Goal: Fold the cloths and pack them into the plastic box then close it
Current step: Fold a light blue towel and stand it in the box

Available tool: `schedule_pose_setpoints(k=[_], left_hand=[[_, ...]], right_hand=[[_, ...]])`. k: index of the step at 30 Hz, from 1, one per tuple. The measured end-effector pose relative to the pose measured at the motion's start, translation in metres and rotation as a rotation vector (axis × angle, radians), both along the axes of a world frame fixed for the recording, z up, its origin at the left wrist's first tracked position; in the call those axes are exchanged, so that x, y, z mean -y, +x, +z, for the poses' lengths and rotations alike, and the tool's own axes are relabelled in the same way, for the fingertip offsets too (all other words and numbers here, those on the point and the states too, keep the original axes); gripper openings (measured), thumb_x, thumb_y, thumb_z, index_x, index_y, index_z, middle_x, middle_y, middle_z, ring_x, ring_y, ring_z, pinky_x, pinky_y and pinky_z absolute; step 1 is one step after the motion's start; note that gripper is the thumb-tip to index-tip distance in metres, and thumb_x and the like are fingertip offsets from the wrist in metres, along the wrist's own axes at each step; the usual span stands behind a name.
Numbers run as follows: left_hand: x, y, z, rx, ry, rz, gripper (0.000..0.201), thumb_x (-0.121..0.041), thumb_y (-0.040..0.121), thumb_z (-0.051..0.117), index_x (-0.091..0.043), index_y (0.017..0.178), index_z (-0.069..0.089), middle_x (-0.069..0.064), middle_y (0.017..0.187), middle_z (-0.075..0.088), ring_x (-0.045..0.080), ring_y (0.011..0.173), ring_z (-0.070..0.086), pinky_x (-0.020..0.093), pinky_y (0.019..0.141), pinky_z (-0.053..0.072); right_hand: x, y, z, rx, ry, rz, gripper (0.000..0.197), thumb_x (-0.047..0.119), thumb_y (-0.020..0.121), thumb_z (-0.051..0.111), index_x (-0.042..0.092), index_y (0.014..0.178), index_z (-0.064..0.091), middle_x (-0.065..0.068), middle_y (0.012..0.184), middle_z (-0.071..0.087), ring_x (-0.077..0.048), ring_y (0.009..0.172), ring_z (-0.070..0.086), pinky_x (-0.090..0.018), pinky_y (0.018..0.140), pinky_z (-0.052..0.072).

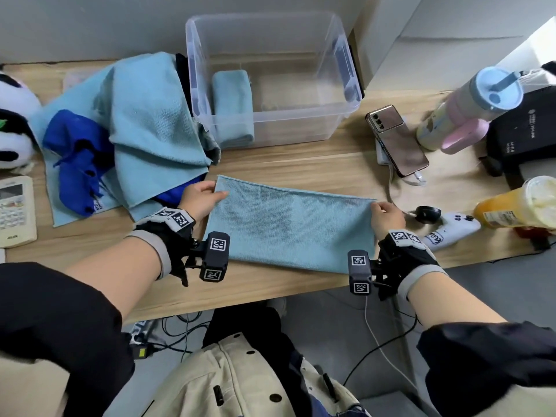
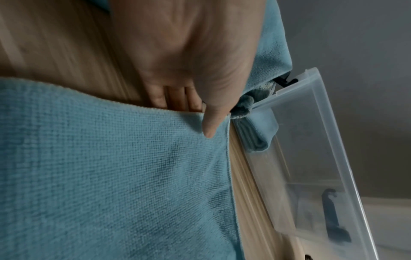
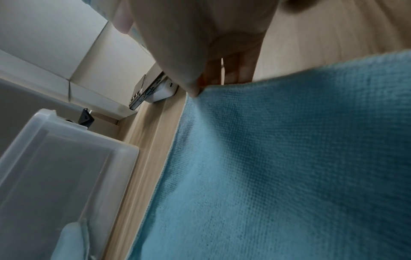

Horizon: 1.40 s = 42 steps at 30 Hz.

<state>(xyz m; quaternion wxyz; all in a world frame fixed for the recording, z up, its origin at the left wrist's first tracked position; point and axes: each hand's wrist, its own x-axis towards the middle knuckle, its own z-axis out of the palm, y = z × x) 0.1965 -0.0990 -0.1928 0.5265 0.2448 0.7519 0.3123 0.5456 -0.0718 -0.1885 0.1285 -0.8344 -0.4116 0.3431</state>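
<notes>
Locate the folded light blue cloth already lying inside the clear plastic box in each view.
Head: folded light blue cloth at upper centre, against the left wall of the clear plastic box.
Left wrist: folded light blue cloth right of centre, behind the box's near wall.
Right wrist: only an end shows at the bottom left, inside the box.
Shared landmark: the box's clear rim.

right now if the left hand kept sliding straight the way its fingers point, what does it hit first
The left hand pinches the far left corner of the light blue cloth, fingers pointing right along its far edge. That line runs over cloth and bare table; the first thing met is probably the right hand at the opposite corner.
</notes>
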Motion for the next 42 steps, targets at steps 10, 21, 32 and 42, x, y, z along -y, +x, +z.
schedule_pose_setpoints(k=[10, 21, 32, 42], left_hand=[[-0.011, 0.001, 0.002, -0.353, -0.118, -0.056, 0.034, -0.015, 0.084, 0.061, -0.018, 0.052, 0.052, -0.005, 0.059, 0.048, 0.02, 0.08, 0.05, 0.023, 0.074, 0.037], [-0.006, 0.004, 0.01, -0.467, -0.121, -0.18, 0.037, -0.012, 0.078, 0.068, -0.005, 0.114, 0.061, 0.011, 0.119, 0.062, 0.027, 0.111, 0.057, 0.029, 0.091, 0.043], [0.007, -0.013, 0.051, -0.534, -0.432, -0.669, 0.026, -0.016, 0.074, 0.074, 0.002, 0.082, 0.058, 0.012, 0.082, 0.054, 0.028, 0.084, 0.057, 0.025, 0.055, 0.038], [-0.029, 0.037, 0.15, -0.029, 0.297, -0.797, 0.065, -0.019, 0.071, 0.079, -0.02, 0.129, 0.049, -0.004, 0.124, 0.05, 0.0, 0.114, 0.046, 0.015, 0.096, 0.034]], right_hand=[[-0.006, -0.005, -0.002, 0.088, -0.051, 0.022, 0.03, 0.026, 0.095, 0.045, 0.01, 0.109, 0.066, -0.017, 0.114, 0.065, -0.035, 0.109, 0.057, -0.032, 0.089, 0.043], [0.01, -0.005, 0.007, 0.128, -0.152, 0.086, 0.043, 0.043, 0.079, 0.066, 0.013, 0.055, 0.046, -0.005, 0.055, 0.05, -0.024, 0.056, 0.051, -0.027, 0.051, 0.032], [0.011, -0.049, 0.043, -0.111, 0.001, 0.393, 0.024, 0.017, 0.084, 0.064, 0.003, 0.102, 0.061, -0.014, 0.098, 0.066, -0.028, 0.09, 0.06, -0.029, 0.07, 0.04], [-0.008, -0.111, 0.128, -0.253, 0.11, 0.964, 0.031, 0.02, 0.076, 0.075, 0.002, 0.098, 0.062, -0.022, 0.093, 0.067, -0.02, 0.073, 0.055, -0.037, 0.072, 0.045]])
